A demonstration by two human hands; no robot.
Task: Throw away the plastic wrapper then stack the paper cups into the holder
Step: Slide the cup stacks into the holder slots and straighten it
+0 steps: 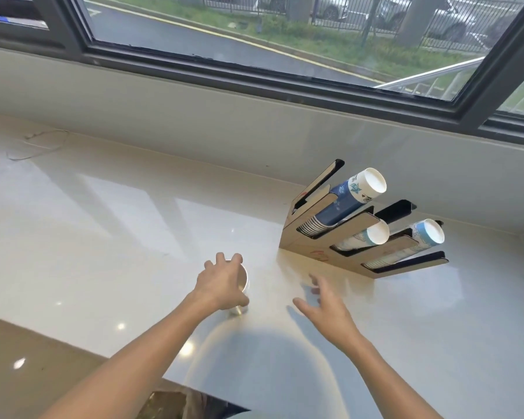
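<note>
Head view: left hand (221, 282) grasps a paper cup (242, 293) on the surface (103, 237), left of the holder (330, 237). Right hand (327, 309) released, hovering. Advice: grip light, align cup with a slot's stack.

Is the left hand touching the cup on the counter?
Touching. The head view shows the left hand over the cup, its fingers wrapped round the rim.

left hand (221, 282) is gripping what looks like a paper cup (242, 293) standing on the white counter (103, 225); right hand (324, 306) is hovering spread, blurred. cup holder (321, 234) is sitting near the window (285, 34), three stacks loaded.
</note>
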